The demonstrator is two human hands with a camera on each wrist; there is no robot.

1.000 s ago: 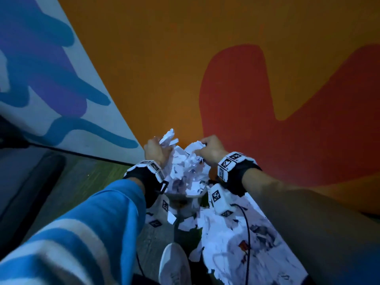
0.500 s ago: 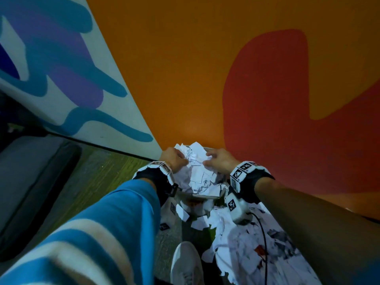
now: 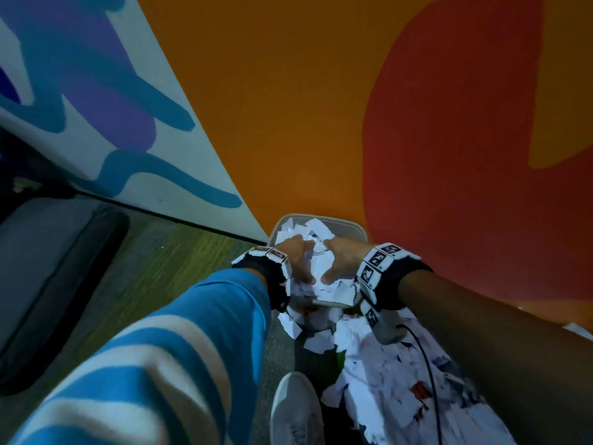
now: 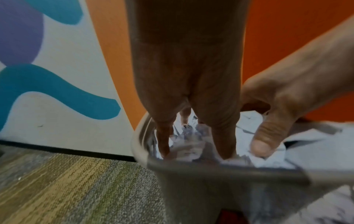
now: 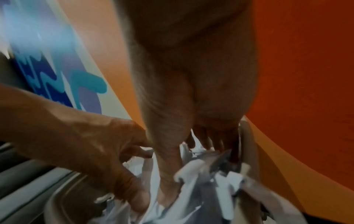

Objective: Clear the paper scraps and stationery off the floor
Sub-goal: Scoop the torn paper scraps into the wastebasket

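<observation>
We are pressing both hands down into a heap of paper scraps [image 3: 316, 252] piled in a grey bin [image 3: 349, 227] standing against the orange wall [image 3: 288, 123]. Our left hand [image 3: 296, 256] is resting on the left of the heap, fingers extended downward, apart and relaxed. Our right hand [image 3: 345, 260] is mirroring it on the right, fingers spread into the paper, clamped on nothing. More torn scraps [image 3: 385, 374] are lying on the carpet [image 3: 154, 268] near us, beside our grey shoe [image 3: 295, 409].
</observation>
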